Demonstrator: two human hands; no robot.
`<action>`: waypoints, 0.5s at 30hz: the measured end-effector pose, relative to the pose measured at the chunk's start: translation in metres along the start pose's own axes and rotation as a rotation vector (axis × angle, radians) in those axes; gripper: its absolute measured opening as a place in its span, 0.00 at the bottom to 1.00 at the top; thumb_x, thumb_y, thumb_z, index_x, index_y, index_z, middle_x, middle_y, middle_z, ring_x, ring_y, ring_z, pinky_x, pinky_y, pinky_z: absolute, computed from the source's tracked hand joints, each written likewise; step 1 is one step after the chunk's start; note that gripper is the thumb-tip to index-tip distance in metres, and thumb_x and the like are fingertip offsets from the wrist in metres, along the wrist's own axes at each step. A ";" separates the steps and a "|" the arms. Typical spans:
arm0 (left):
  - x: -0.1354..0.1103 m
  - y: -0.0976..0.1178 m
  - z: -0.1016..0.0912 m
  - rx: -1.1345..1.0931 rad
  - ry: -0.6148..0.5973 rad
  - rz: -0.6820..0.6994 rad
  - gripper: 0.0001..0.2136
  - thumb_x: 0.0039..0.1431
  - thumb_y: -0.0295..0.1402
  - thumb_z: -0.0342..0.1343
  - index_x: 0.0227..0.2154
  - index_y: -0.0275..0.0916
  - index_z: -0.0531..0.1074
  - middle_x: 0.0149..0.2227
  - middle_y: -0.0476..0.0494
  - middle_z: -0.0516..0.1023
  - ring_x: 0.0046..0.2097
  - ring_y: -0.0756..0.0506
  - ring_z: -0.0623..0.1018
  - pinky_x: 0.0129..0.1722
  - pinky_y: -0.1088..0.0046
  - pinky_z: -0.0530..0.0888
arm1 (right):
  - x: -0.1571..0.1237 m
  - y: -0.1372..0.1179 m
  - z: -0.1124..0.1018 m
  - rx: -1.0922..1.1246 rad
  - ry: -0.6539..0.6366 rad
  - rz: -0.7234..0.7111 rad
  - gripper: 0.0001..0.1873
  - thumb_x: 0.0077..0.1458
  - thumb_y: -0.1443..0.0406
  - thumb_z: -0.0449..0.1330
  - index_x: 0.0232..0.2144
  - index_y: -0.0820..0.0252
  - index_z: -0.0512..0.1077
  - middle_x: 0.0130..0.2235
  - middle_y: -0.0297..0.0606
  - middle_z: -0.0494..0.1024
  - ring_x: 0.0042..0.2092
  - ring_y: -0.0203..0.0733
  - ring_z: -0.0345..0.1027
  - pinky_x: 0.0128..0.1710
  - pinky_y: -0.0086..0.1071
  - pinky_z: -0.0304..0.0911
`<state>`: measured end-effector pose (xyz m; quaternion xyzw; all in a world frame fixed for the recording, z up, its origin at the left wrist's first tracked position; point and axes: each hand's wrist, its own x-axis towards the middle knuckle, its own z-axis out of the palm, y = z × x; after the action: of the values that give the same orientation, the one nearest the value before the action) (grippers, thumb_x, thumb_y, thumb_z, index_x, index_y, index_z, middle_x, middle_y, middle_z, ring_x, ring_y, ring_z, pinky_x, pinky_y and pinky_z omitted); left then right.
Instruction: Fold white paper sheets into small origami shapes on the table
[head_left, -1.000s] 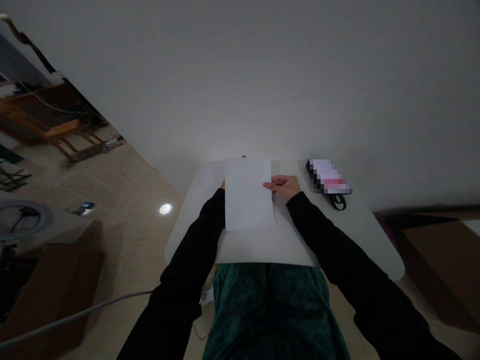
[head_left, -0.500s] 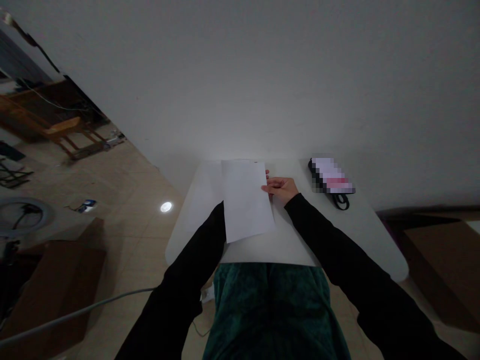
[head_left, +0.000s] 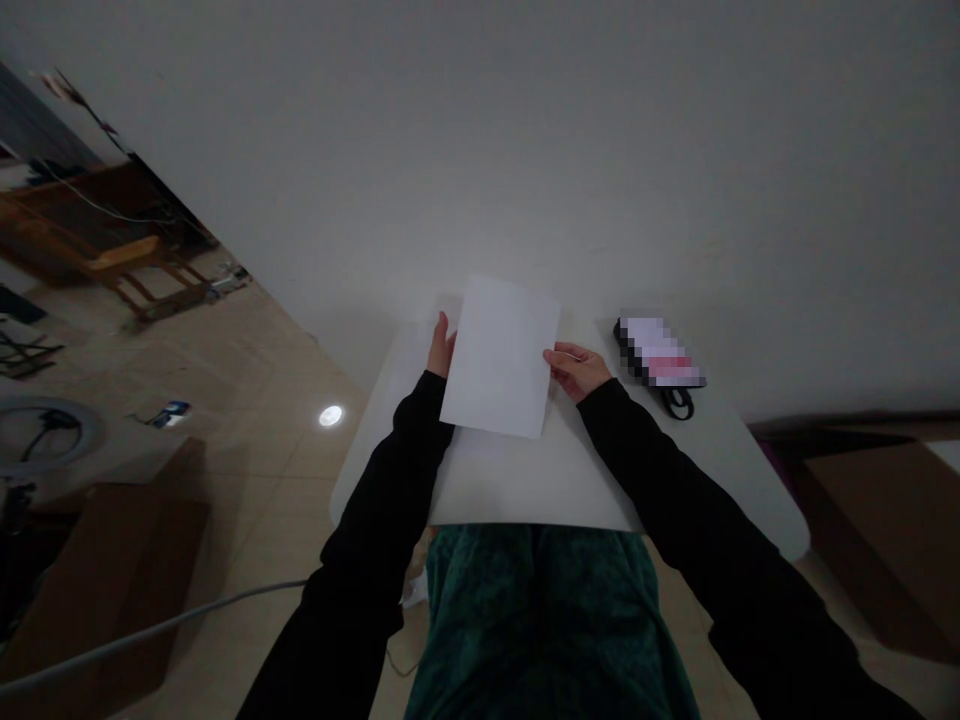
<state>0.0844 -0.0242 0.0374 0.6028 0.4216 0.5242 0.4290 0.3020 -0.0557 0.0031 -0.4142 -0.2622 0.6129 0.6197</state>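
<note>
A plain white sheet of paper (head_left: 502,360) is held up, tilted, over the white table. My right hand (head_left: 579,370) pinches its right edge, thumb in front and fingers curled behind. At the sheet's left edge is my left hand (head_left: 441,348). Its thumb points up, apart from the paper, while the other fingers are mostly hidden behind the sheet. Whether those hidden fingers touch the paper I cannot tell.
The small white table (head_left: 540,490) stands against a grey wall. On its right side lies a dark-edged, blurred-out object (head_left: 664,352) with a black strap (head_left: 679,402). Cardboard boxes (head_left: 892,540) stand at the right; a cable (head_left: 187,610) crosses at lower left.
The paper has risen off the table and turned a little clockwise. My left hand has come out into view at its left edge. My right hand has shifted slightly right, still pinching the sheet.
</note>
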 end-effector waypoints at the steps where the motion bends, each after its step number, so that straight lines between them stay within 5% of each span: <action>1: 0.001 -0.001 -0.003 -0.092 -0.031 -0.055 0.37 0.61 0.62 0.35 0.45 0.34 0.76 0.38 0.33 0.80 0.46 0.38 0.79 0.43 0.59 0.76 | 0.000 -0.002 -0.001 0.011 0.008 -0.009 0.26 0.17 0.62 0.79 0.24 0.58 0.75 0.26 0.34 0.81 0.26 0.38 0.74 0.27 0.31 0.72; 6: 0.009 -0.020 -0.008 -0.188 -0.015 -0.218 0.27 0.46 0.45 0.67 0.49 0.42 0.74 0.42 0.41 0.81 0.38 0.48 0.80 0.42 0.66 0.74 | 0.003 -0.005 -0.006 -0.055 -0.016 -0.002 0.29 0.19 0.56 0.79 0.29 0.57 0.76 0.29 0.34 0.82 0.30 0.42 0.76 0.34 0.38 0.75; 10: 0.007 -0.034 -0.001 0.005 -0.071 -0.393 0.13 0.47 0.42 0.67 0.30 0.38 0.77 0.27 0.45 0.79 0.23 0.52 0.73 0.27 0.73 0.69 | 0.003 -0.004 -0.004 -0.092 0.018 -0.073 0.31 0.24 0.43 0.74 0.28 0.54 0.72 0.29 0.37 0.81 0.34 0.48 0.77 0.37 0.44 0.76; 12: 0.003 -0.035 0.004 0.045 -0.137 -0.489 0.17 0.49 0.47 0.65 0.21 0.37 0.74 0.18 0.47 0.73 0.17 0.51 0.68 0.20 0.73 0.65 | 0.002 -0.006 -0.001 -0.047 0.025 -0.159 0.32 0.29 0.39 0.70 0.29 0.54 0.71 0.34 0.39 0.82 0.40 0.51 0.77 0.40 0.46 0.76; 15: -0.003 -0.032 0.012 -0.027 -0.181 -0.545 0.23 0.49 0.56 0.61 0.21 0.38 0.74 0.16 0.45 0.72 0.20 0.46 0.73 0.20 0.70 0.68 | 0.001 -0.009 0.003 0.015 0.041 -0.286 0.31 0.33 0.38 0.68 0.31 0.54 0.70 0.40 0.41 0.82 0.47 0.53 0.75 0.44 0.48 0.75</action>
<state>0.0941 -0.0192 0.0048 0.5058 0.5211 0.3392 0.5980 0.3048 -0.0531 0.0121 -0.3805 -0.3014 0.5118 0.7089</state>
